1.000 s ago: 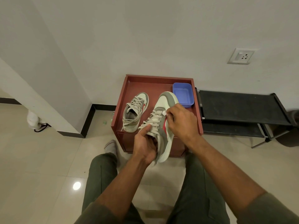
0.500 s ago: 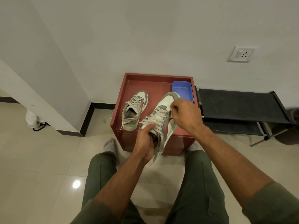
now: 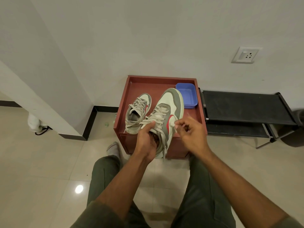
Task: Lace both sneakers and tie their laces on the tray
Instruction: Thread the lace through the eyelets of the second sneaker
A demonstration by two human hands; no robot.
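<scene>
A red-brown tray (image 3: 162, 78) tops a small cabinet against the wall. One grey-and-white sneaker (image 3: 139, 111) with beige laces lies on the tray's left side. A second matching sneaker (image 3: 171, 102) is tilted up over the tray's front edge. My left hand (image 3: 146, 139) grips it at the collar, thumb on the laces. One loose lace end (image 3: 164, 145) hangs down past the heel. My right hand (image 3: 192, 134) is just right of the held sneaker, fingers curled, pinching what looks like the other lace end; this part is blurred.
A blue plastic container (image 3: 187, 94) sits in the tray's back right corner. A low black rack (image 3: 243, 106) stands right of the cabinet. A wall socket (image 3: 246, 55) is above it. My knees and a socked foot (image 3: 113, 148) are on the tiled floor in front.
My right hand has come off the sneaker's upper eyelets and moved right and toward me. The left hand keeps its grip, and the sneaker's toe has lifted slightly.
</scene>
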